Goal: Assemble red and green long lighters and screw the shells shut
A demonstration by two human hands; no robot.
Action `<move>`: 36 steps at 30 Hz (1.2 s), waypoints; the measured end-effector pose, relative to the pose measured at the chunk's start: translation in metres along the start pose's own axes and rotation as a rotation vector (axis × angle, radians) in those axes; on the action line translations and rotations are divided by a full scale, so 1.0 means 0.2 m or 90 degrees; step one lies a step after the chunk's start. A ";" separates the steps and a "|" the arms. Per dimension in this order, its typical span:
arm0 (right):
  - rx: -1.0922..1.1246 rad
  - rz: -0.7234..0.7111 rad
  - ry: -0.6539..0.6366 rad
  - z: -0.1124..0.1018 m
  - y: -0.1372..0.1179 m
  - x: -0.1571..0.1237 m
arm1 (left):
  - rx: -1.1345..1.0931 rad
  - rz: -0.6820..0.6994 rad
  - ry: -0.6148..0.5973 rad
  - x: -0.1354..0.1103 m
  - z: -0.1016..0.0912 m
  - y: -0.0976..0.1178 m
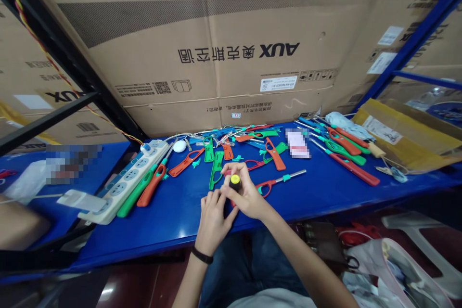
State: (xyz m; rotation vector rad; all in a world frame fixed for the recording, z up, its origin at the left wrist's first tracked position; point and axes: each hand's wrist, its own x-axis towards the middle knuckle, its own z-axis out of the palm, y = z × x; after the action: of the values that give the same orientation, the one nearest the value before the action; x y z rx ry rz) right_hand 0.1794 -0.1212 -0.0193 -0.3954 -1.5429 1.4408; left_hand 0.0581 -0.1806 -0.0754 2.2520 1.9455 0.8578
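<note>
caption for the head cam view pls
Right hand holds a yellow-topped black cylinder beside the left hand, over a blue workbench scattered with orange and green long-nozzle lighters.

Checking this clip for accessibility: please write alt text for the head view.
Over a blue shelf, the right hand grips a small black cylinder with a yellow top, the left hand close by. Orange and green utility lighters lie scattered around, with a white power strip at left and AUX cartons behind.

Bright even light, faint sheen on the blue tabletop point(180, 231), curved edge distortion, blurred lower left
</note>
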 end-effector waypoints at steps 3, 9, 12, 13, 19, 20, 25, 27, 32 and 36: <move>0.003 0.024 -0.023 0.00 0.00 0.00 | -0.001 0.000 -0.001 0.00 0.00 0.00; 0.089 0.011 0.003 0.01 0.01 0.03 | -0.004 0.000 -0.003 0.00 0.01 0.00; 0.099 0.030 0.008 0.01 0.01 0.04 | -0.006 0.003 0.001 0.00 0.00 0.00; 0.085 0.039 0.000 0.01 0.01 0.04 | -0.005 0.005 0.003 0.00 0.00 0.00; 0.072 0.000 0.032 0.01 0.00 0.04 | -0.005 0.003 0.001 0.01 -0.01 0.01; 0.095 0.003 0.040 0.01 0.00 0.04 | -0.009 0.004 -0.001 0.01 -0.01 0.01; 0.113 0.059 -0.020 0.00 0.00 0.05 | -0.004 0.006 0.005 0.00 -0.01 0.01; 0.095 0.035 -0.011 0.00 0.00 0.05 | 0.000 0.003 0.002 0.00 0.00 0.00; 0.144 -0.006 0.025 0.03 0.00 0.04 | 0.001 0.008 0.003 0.01 0.00 0.01; 0.114 -0.008 0.083 0.01 0.01 0.03 | -0.013 -0.003 -0.001 0.01 -0.01 0.02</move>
State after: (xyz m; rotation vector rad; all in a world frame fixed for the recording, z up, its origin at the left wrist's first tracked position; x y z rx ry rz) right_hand 0.1744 -0.1178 -0.0183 -0.3631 -1.2992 1.5001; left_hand 0.0599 -0.1802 -0.0709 2.2365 1.9317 0.8706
